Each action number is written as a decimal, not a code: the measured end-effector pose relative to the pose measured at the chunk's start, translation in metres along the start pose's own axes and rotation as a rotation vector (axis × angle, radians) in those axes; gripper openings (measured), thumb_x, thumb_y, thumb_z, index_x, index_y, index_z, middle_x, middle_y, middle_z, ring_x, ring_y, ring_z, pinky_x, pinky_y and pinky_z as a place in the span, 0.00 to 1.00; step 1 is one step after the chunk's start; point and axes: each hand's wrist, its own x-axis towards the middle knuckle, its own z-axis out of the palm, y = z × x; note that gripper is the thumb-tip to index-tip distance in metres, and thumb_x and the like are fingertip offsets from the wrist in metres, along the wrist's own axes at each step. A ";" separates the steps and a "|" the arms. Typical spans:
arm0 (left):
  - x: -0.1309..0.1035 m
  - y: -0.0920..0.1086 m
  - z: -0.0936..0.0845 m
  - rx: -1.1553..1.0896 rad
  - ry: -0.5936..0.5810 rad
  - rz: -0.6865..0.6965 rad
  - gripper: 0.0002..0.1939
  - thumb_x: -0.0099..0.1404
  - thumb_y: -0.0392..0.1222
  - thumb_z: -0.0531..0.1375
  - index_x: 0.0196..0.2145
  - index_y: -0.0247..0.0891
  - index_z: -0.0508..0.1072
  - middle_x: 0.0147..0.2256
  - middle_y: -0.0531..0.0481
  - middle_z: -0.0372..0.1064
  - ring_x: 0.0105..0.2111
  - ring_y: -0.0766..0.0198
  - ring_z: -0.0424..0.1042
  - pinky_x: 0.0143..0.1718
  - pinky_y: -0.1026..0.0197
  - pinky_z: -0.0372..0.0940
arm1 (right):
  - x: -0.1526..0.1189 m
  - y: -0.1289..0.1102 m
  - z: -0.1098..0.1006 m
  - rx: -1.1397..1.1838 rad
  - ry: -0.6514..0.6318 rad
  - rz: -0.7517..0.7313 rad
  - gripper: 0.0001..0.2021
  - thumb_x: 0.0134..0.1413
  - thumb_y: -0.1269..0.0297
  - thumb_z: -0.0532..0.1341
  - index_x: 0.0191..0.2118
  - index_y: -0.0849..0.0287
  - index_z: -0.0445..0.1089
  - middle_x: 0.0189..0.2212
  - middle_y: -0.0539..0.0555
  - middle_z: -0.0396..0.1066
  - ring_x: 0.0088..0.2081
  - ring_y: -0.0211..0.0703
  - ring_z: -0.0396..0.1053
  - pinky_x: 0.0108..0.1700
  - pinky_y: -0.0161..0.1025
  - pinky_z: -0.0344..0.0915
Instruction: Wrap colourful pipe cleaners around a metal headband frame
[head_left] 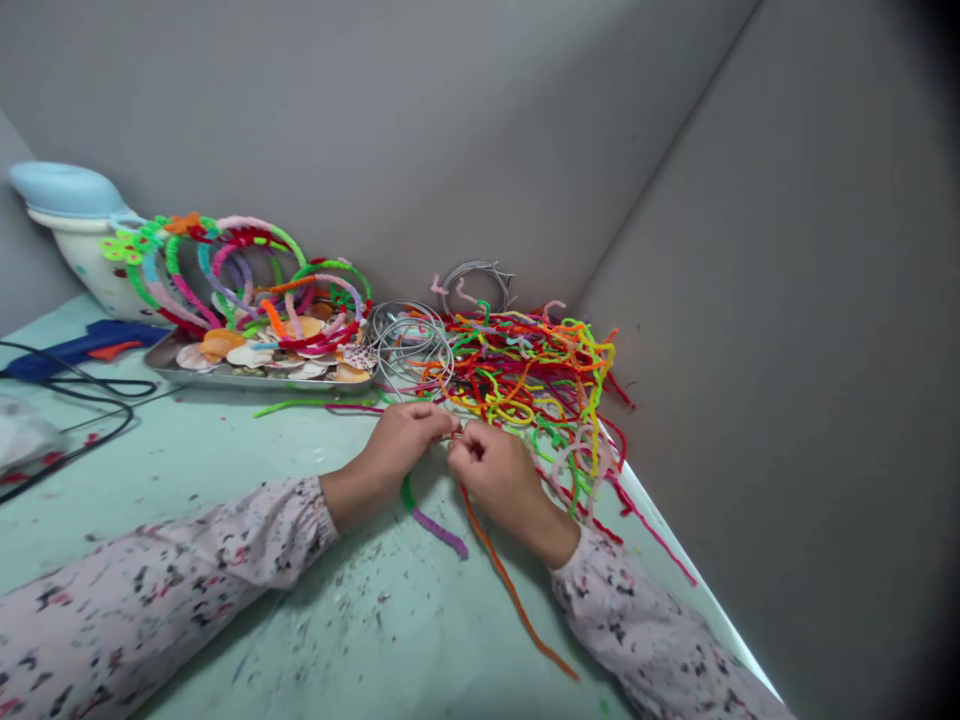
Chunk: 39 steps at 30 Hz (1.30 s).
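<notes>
A grey wall [420, 130] stands behind one pale green table [322, 610] speckled with dark marks. Two bare hands work at its middle. The thumb and fingers of the left hand [405, 440] are pinched together, closed on one green-and-purple fuzzy piece [439, 532], which emerges below the palm with its upper part hidden. The right hand's [495, 465] fingers are curled tight, clamped on one orange pipe cleaner [504, 580]; its loose tail runs down over the table toward the person. The fingertips of both hands almost meet, a bit of orange showing between them.

Two floral sleeves [247, 545] cover the forearms. Just beyond the hands lie two groups of bare wire rings [412, 350], too overlapped to count singly. Right of these spreads one heap of pipe cleaners [517, 365], dozens in many colours. To the left, one metal tray [247, 382] holds many shells [247, 355] and at least four fuzzy-wrapped hoops [255, 235]. Farther left are one blue glue gun [67, 350] and one white container [97, 260] with one blue lid [64, 188].
</notes>
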 end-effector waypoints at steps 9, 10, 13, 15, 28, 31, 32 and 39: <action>0.005 -0.002 -0.002 -0.100 -0.110 -0.067 0.07 0.52 0.38 0.59 0.19 0.35 0.67 0.18 0.56 0.56 0.19 0.71 0.53 0.21 0.65 0.47 | -0.001 0.002 0.000 0.011 0.028 0.017 0.08 0.49 0.68 0.54 0.22 0.58 0.61 0.19 0.47 0.59 0.23 0.35 0.57 0.27 0.34 0.51; 0.007 -0.003 -0.003 -0.157 -0.152 -0.076 0.07 0.53 0.40 0.60 0.21 0.35 0.68 0.19 0.56 0.57 0.20 0.71 0.53 0.21 0.65 0.47 | 0.001 0.005 0.000 0.174 -0.001 0.087 0.09 0.49 0.68 0.54 0.21 0.58 0.59 0.18 0.46 0.57 0.22 0.35 0.56 0.26 0.33 0.52; 0.011 -0.005 -0.006 -0.284 -0.207 -0.097 0.08 0.55 0.43 0.61 0.26 0.35 0.69 0.23 0.54 0.58 0.21 0.71 0.56 0.22 0.66 0.50 | 0.007 0.015 -0.002 0.574 -0.095 0.227 0.09 0.50 0.66 0.52 0.22 0.58 0.61 0.17 0.45 0.56 0.20 0.34 0.54 0.23 0.33 0.51; 0.012 -0.006 -0.007 -0.294 -0.214 -0.094 0.09 0.55 0.43 0.62 0.27 0.35 0.69 0.24 0.54 0.59 0.22 0.71 0.56 0.22 0.66 0.51 | 0.007 0.018 -0.002 0.727 -0.112 0.272 0.08 0.50 0.65 0.53 0.23 0.58 0.63 0.18 0.46 0.57 0.19 0.34 0.54 0.21 0.33 0.50; 0.013 -0.012 -0.008 -0.212 -0.222 -0.066 0.12 0.56 0.46 0.62 0.24 0.35 0.68 0.19 0.55 0.57 0.19 0.72 0.53 0.21 0.66 0.48 | 0.004 0.016 0.001 0.847 -0.194 0.291 0.07 0.47 0.66 0.53 0.21 0.58 0.62 0.19 0.46 0.58 0.19 0.34 0.53 0.21 0.33 0.50; 0.014 -0.012 -0.008 -0.182 -0.204 -0.058 0.12 0.56 0.46 0.62 0.23 0.35 0.67 0.18 0.55 0.57 0.19 0.72 0.53 0.21 0.66 0.48 | 0.005 0.017 0.001 0.809 -0.213 0.301 0.08 0.47 0.66 0.54 0.21 0.58 0.62 0.17 0.46 0.57 0.18 0.33 0.53 0.20 0.32 0.50; 0.015 -0.012 -0.008 -0.174 -0.195 -0.059 0.12 0.56 0.45 0.62 0.22 0.35 0.67 0.18 0.55 0.57 0.19 0.72 0.53 0.21 0.66 0.48 | 0.005 0.018 0.001 0.802 -0.215 0.305 0.08 0.47 0.66 0.54 0.21 0.58 0.63 0.17 0.45 0.57 0.18 0.33 0.53 0.20 0.32 0.49; 0.013 -0.009 -0.007 -0.185 -0.155 -0.103 0.11 0.55 0.42 0.61 0.21 0.35 0.65 0.18 0.56 0.55 0.18 0.72 0.52 0.20 0.66 0.47 | 0.006 0.020 0.001 0.768 -0.198 0.261 0.08 0.47 0.67 0.54 0.20 0.58 0.62 0.16 0.45 0.56 0.18 0.33 0.52 0.20 0.32 0.50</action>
